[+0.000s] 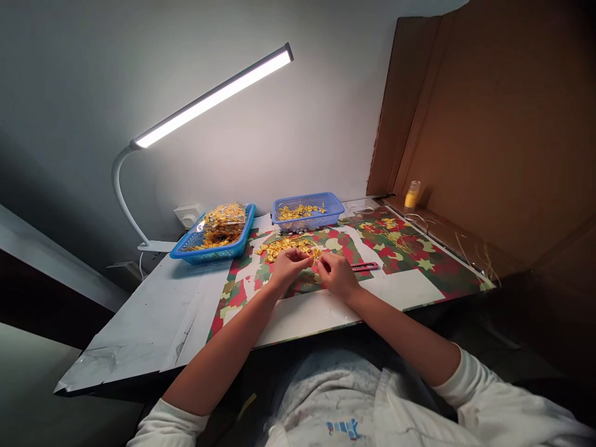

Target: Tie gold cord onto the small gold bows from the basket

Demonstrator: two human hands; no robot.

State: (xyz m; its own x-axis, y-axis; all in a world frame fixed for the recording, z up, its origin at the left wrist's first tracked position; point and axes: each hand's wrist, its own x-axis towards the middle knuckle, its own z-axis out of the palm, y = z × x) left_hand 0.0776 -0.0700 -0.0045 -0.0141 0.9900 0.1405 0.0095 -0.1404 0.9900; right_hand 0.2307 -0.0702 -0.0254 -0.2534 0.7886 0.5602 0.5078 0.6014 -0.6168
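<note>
My left hand (291,267) and my right hand (336,274) meet over the patterned sheet, fingertips almost touching. Both are closed in a pinch on a small gold piece (316,254), which looks like a ribbon bow; the fingers cover part of it. Just behind my hands lies a loose pile of similar gold pieces (274,247). A red-handled tool (365,267) lies on the table beside my right hand, its other end hidden behind that hand.
A blue basket (179,253) of bagged and loose gold pieces stands left, a lilac basket (333,217) behind the pile. A lamp (214,96) reaches overhead. Gold strands (395,236) and a yellow-filled bottle (411,195) lie right, near a cardboard wall (503,124).
</note>
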